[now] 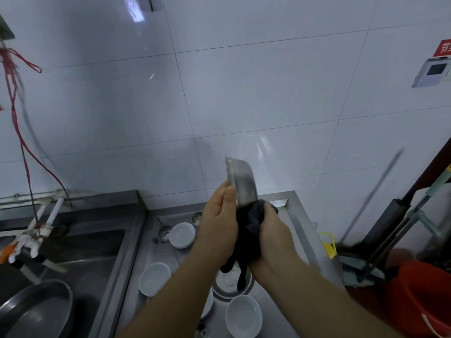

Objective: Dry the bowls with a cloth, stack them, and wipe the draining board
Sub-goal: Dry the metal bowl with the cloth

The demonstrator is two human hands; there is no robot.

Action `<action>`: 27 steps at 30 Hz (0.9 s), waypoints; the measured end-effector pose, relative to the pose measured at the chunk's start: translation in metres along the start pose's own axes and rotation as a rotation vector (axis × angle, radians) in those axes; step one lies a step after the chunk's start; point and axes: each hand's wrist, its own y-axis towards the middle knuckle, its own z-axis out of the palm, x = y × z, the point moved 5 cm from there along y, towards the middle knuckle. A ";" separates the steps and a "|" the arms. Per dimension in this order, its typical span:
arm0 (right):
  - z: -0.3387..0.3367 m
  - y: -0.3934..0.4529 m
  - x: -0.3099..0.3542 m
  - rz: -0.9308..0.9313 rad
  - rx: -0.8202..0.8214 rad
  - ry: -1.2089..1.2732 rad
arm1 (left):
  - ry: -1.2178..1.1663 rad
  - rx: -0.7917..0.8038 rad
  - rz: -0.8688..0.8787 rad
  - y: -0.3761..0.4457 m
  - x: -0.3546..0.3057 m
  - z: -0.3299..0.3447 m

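A steel bowl [240, 181] is held up on edge in front of the tiled wall. My left hand [219, 223] grips its rim with the thumb on the near side. My right hand [271, 236] holds a dark cloth [251, 228] bunched against the bowl's lower part; the cloth's tail hangs down. Below, on the steel draining board [300, 230], lie white bowls: one at the back [181, 234], one on the left [154, 278], one at the front [243, 315]. A steel dish [230, 286] sits under my wrists.
A sink [80, 250] with a large steel pan [36, 311] lies to the left, with white taps [36, 230] above it. Two small steel ladles [164, 233] rest at the board's back. On the right stand a red bucket [424, 296] and mop handles [400, 237].
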 end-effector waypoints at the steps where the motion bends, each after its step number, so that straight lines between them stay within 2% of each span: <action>1: 0.000 -0.002 0.001 -0.053 -0.024 -0.030 | -0.008 0.005 -0.010 0.000 0.000 0.002; 4: -0.001 -0.008 0.007 -0.228 -0.066 -0.202 | -0.044 0.011 -0.068 -0.002 0.002 0.003; 10: 0.007 -0.013 0.037 -0.565 0.062 -0.679 | -0.160 0.045 -0.230 -0.008 0.014 -0.004; 14: 0.010 -0.006 0.061 -0.658 0.114 -0.705 | -0.246 0.095 -0.284 -0.018 0.018 -0.002; 17: 0.011 0.002 0.081 -0.645 0.127 -0.691 | -0.284 0.115 -0.277 -0.024 0.021 -0.004; 20: 0.008 0.011 0.100 -0.578 0.075 -0.655 | -0.247 0.153 -0.245 -0.032 0.018 -0.002; 24: -0.008 0.024 0.085 -0.245 -0.080 -0.387 | -0.075 0.207 -0.120 -0.036 0.006 0.001; 27: -0.009 0.023 0.061 -0.092 -0.064 -0.245 | 0.133 0.244 -0.009 -0.037 0.004 0.000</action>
